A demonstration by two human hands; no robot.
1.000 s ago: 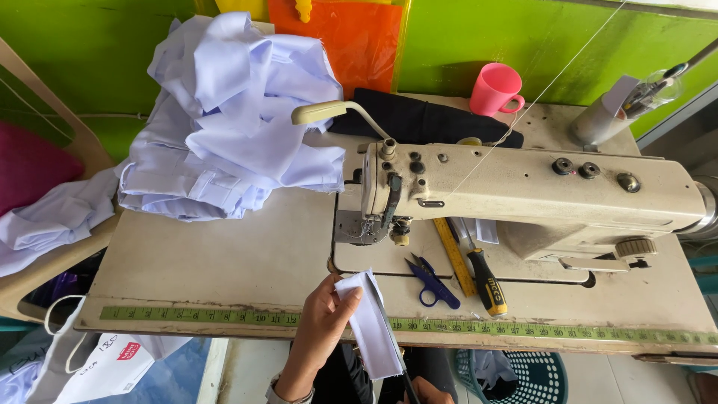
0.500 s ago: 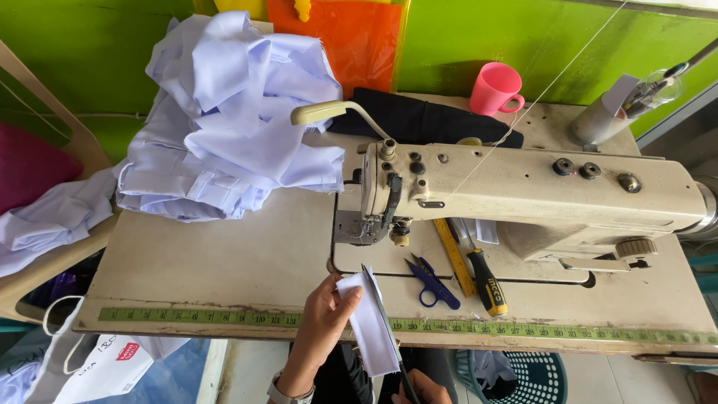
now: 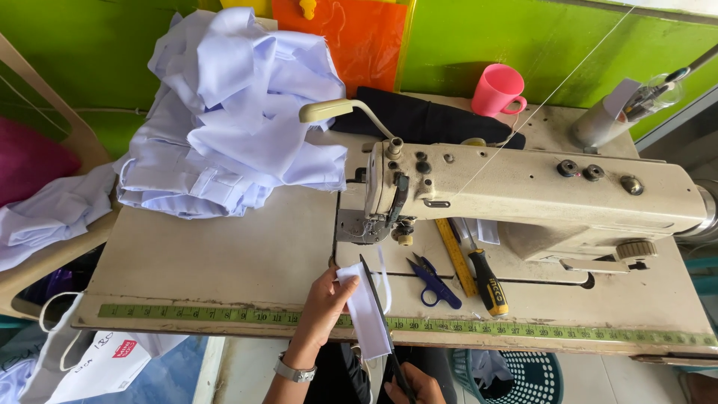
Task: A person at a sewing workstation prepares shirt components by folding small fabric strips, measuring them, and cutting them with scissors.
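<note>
A heap of pale blue shirts (image 3: 232, 112) lies at the sewing table's (image 3: 209, 262) back left corner. At the front edge, the left hand (image 3: 323, 305) pinches a white fabric strip (image 3: 364, 310) by its upper end. The right hand (image 3: 410, 387), mostly out of frame, grips long black scissors (image 3: 380, 322) with the blades against the strip. Small blue thread snips (image 3: 432, 281) lie just right.

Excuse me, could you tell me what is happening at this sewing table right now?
A person at a sewing machine holds a strip of white fabric at the table's front edge with the left hand. The right hand works long dark scissors, their blades lying along the strip. Blue thread snips, a yellow ruler and a screwdriver lie by the machine; pale blue shirts are piled behind.
</note>
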